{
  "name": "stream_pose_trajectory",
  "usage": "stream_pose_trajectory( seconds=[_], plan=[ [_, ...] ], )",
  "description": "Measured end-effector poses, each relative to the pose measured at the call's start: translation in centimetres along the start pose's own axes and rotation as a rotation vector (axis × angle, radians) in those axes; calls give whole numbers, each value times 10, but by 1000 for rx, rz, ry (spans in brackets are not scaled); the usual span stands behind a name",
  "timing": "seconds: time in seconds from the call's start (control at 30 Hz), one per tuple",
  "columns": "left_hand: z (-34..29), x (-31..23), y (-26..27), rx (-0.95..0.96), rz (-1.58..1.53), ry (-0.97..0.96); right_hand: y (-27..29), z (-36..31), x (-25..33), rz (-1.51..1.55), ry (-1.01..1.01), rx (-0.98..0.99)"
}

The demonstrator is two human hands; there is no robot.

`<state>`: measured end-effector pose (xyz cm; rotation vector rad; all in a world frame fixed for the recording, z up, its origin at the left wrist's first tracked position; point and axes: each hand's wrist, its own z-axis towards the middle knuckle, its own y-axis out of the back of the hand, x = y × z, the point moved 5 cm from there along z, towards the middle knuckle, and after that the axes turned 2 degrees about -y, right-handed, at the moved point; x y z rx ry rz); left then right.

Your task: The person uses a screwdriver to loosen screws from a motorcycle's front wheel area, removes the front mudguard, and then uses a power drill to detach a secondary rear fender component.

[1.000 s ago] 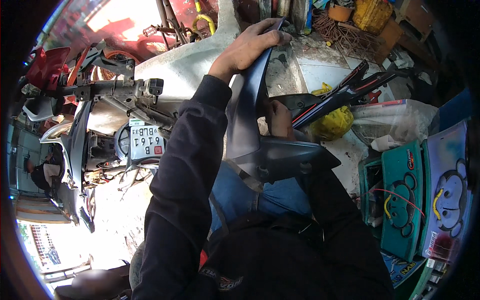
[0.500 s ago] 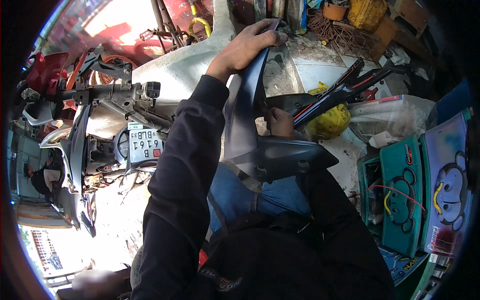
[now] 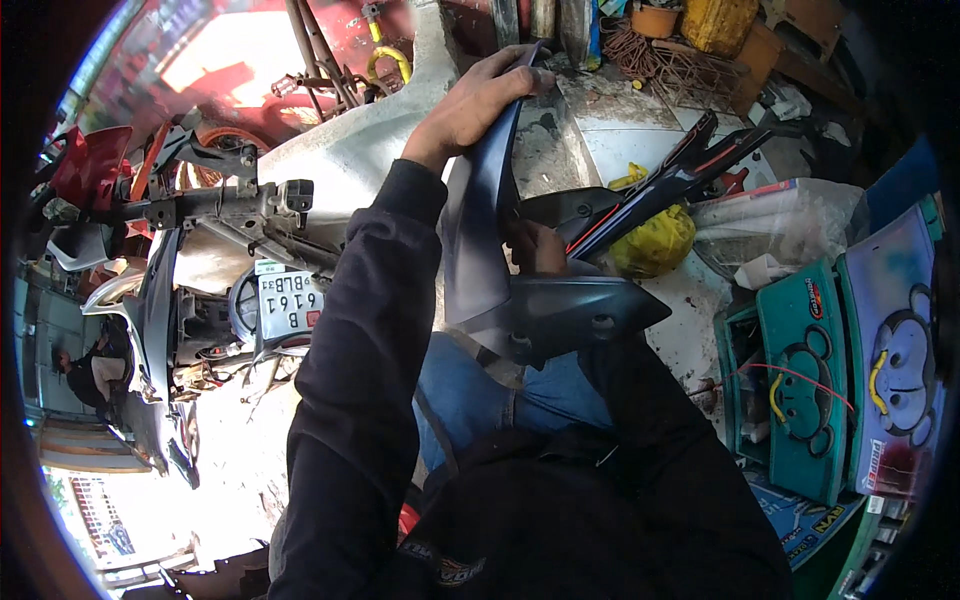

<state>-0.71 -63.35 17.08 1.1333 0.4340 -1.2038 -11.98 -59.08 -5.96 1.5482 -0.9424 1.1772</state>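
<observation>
A dark grey plastic motorcycle body panel (image 3: 560, 310), angular with a long upright wing, stands in front of my lap. My left hand (image 3: 480, 105) grips the top edge of that wing, thumb on one face and fingers over the other. Behind the panel, in the nook where its two wings meet, my right hand (image 3: 540, 248) shows only in part. Its fingers look curled, but their tips and whatever they hold are hidden. Just beyond it lie dark plastic trim pieces (image 3: 660, 190) with red and blue stripes.
A stripped motorcycle frame (image 3: 230, 200) with a number plate (image 3: 290, 300) stands at left. To the right are a yellow plastic bundle (image 3: 652, 245), a clear plastic bag (image 3: 780, 225), and green (image 3: 805, 400) and lilac (image 3: 890, 370) drawer fronts. A pale concrete ledge (image 3: 350, 150) lies ahead.
The whole view has shifted slightly. My right hand has slid a little left, further behind the panel. My left hand keeps its hold on the top edge.
</observation>
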Motion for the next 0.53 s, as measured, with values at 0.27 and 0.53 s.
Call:
stream_pose_trajectory(
  seconds=[0.27, 0.53],
  plan=[
    [6, 3, -5, 16, -74, 51, 2, 9, -11, 14, 19, -41],
    [16, -10, -17, 25, -10, 25, -6, 26, -42, -9, 59, -209]
  ],
)
